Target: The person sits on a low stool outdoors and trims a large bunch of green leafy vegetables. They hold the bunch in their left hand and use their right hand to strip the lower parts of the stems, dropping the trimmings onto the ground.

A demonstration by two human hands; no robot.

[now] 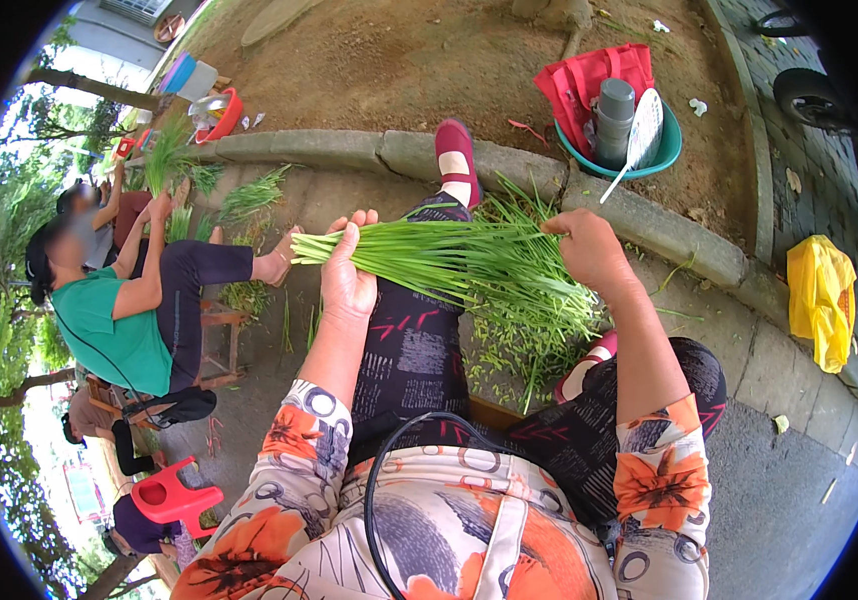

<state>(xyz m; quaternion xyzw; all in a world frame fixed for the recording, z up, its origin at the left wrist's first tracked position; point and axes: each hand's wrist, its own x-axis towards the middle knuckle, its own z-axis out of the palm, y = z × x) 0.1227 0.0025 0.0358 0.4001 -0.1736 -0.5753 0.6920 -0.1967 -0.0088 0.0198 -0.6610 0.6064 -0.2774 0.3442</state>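
Note:
My left hand (350, 274) is closed around the pale stem ends of a bundle of long green leafy stalks (421, 251), which look like garlic chives. The bundle lies level across my lap, its thin leaf tips fanned out to the right. At those tips is my right hand (586, 244), its thumb and forefinger pinched together near a leaf end; whether a leaf is between them cannot be told. Below the bundle, between my feet, loose leaves and short cut bits (519, 352) are heaped on the pavement.
A teal basin (669, 150) beyond the stone kerb (624, 206) holds a red bag, a grey flask and a white fly swatter. A yellow plastic bag (819, 300) lies right. Other people sit at left, one in a green shirt (113, 330), near a red plastic chair (181, 495).

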